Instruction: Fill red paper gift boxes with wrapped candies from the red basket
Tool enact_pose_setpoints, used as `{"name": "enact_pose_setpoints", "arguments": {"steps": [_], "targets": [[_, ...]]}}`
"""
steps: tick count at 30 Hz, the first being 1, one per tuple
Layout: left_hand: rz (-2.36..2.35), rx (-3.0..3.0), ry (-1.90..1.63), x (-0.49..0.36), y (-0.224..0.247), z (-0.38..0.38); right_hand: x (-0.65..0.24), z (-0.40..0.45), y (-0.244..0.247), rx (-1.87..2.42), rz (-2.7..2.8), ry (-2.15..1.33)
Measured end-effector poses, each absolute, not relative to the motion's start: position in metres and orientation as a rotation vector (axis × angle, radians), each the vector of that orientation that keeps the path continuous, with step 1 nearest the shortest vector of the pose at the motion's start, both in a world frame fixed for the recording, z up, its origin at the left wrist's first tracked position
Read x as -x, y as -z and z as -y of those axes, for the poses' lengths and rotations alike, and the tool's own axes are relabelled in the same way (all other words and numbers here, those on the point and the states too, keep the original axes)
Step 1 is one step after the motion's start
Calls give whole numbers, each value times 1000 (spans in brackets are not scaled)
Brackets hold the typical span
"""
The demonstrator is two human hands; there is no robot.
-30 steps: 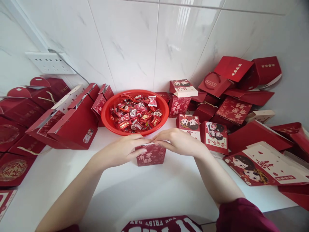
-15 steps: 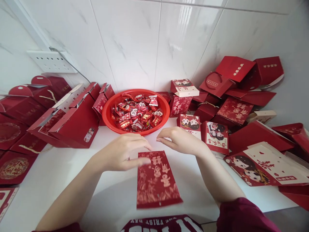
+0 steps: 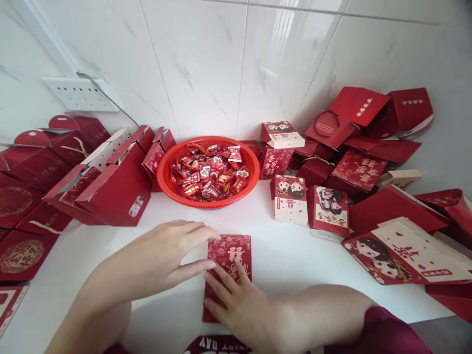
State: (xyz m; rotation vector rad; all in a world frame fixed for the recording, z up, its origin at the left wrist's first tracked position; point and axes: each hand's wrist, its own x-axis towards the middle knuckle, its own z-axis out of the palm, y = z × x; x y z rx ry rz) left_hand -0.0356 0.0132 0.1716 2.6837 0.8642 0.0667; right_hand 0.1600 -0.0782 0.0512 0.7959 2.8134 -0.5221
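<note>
A flat red box [image 3: 226, 250] printed with pale characters and flowers lies on the white table in front of me. My right hand [image 3: 236, 297] rests over its lower half, fingers spread across the printed face. At the box's upper left side is my left hand [image 3: 182, 253], thumb and fingers apart, with its fingertips at the box's corner and edge. Part of the box is hidden beneath my right hand. Beyond it stands a red plastic basket [image 3: 161, 186] filled with wrapped candies [image 3: 210, 172].
Open red gift boxes [image 3: 121, 191] stand to the left, near a wall socket [image 3: 79, 93]. On the right, red boxes [image 3: 359, 169] are piled against the tiled wall, with a cream and red box [image 3: 291, 201] and a portrait-printed box [image 3: 330, 209] in front.
My right hand has come down and left from above the table onto the flat box. My left hand has shifted slightly left and down. The box now lies straighter.
</note>
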Motion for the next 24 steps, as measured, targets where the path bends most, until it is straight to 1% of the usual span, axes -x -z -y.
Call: {"name": "enact_pose_setpoints", "arguments": {"steps": [4, 10, 12, 14, 16, 17, 20, 23, 24], "targets": [[-899, -2700, -17, 34, -169, -14, -151, 73, -39, -842, -2846, 357], [-913, -2734, 53, 32, -168, -11, -146, 55, -38, -798, -2835, 266], [-910, -2741, 43, 31, -168, -13, -141, 56, -29, -890, -2921, 102], [-907, -2753, 41, 32, -167, -14, -135, 58, -18, -951, -3029, -156], [-901, -2770, 36, 33, -166, -15, -132, 60, -13, -934, -3121, -380], [-894, -2775, 30, 33, -166, -16, -133, 60, -15, -910, -3153, -428], [-854, -2773, -75, 35, -169, -15, -148, 53, -47, -898, -3203, -331], [-798, -2777, -388, 31, -173, -14, -177, 37, -100, -984, -3284, -148], [-775, -2776, -509, 29, -174, -14, -187, 31, -116, -1139, -3290, -108]]}}
